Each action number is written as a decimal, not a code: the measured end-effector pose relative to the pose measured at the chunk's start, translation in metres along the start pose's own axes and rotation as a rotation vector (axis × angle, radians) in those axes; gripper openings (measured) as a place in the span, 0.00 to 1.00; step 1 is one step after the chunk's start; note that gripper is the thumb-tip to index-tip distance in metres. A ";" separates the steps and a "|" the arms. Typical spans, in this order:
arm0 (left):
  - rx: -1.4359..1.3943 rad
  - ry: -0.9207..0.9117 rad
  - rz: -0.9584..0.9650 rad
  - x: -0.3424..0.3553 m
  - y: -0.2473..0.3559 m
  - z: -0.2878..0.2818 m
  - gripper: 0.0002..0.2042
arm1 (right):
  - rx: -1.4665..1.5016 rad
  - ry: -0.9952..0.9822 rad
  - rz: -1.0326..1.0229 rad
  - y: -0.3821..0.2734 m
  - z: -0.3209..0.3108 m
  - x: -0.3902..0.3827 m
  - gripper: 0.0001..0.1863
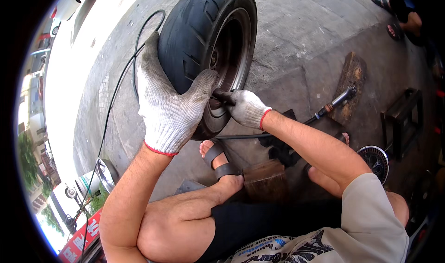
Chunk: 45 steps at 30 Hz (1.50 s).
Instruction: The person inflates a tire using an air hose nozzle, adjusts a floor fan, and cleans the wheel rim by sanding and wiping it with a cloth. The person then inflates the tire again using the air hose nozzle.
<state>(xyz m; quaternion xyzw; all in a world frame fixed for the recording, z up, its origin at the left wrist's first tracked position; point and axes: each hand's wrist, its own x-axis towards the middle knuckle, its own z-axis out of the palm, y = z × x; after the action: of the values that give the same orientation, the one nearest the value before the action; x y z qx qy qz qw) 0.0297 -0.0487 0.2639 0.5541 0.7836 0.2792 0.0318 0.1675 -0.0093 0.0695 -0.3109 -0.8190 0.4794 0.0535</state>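
The view looks from the wearer's head — the left of two fisheye cameras — steeply down over the shorts (273, 221) toward the ground (287, 35). The left hand (174, 98) and right hand (246, 107) lie close below the lens, near the middle, with the tire (185, 40) just beyond them. The wide reach takes in a parked car (65, 2) at upper left and another person's feet (410, 24) at upper right, both well away.

Wheel (185, 35) ahead, left hand (171, 98) on its left side, right hand (245, 107) at the rim – right side. Cable (134, 57) left of wheel. Log (352, 68) to the right, tool (330, 107) end overlapping it. Stand (408, 119) further right – disc (371, 158) nearer the person. Block (266, 177) between the feet (220, 160).
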 end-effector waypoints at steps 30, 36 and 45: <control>-0.034 0.028 -0.020 0.007 0.001 0.003 0.42 | -0.309 0.117 0.007 0.055 -0.046 0.045 0.25; -0.009 -0.006 -0.040 0.001 -0.001 0.001 0.42 | -0.057 -0.112 0.053 0.001 -0.021 0.000 0.24; -0.122 0.030 -0.078 0.007 0.000 0.003 0.46 | 0.053 -0.055 0.049 0.004 -0.012 0.004 0.27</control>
<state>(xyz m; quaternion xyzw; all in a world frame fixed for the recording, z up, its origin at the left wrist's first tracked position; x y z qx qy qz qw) 0.0278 -0.0415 0.2633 0.5161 0.7864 0.3332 0.0646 0.1703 0.0033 0.0721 -0.3159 -0.7993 0.5105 0.0275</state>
